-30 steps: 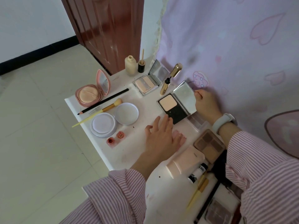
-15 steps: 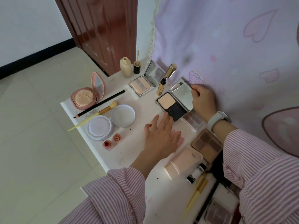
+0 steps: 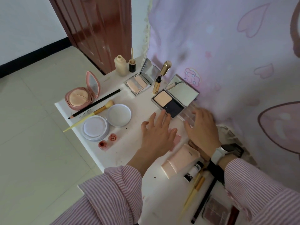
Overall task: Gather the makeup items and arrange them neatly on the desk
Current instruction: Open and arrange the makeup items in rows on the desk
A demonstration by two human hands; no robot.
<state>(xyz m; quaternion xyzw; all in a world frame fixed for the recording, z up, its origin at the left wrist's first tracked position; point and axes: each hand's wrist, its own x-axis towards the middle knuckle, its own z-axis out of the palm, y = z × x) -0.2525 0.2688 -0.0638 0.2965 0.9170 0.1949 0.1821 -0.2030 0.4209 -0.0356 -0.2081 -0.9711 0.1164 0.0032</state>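
Pink item (image 3: 176, 139) is pressed flat by the left hand (image 3: 158, 133); clear palette (image 3: 189, 115) is approached by the spread, empty right hand (image 3: 201, 127), so a grasp seems needed.

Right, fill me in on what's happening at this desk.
A person in a striped shirt is tidying makeup laid out on a white desk. The left hand lies flat, fingers straight, over a pink item beside the open powder compact. The right hand hovers with spread fingers over a clear palette near the curtain; neither hand grips anything. A pink cushion compact, two round white tins, a brush and a pencil sit to the left.
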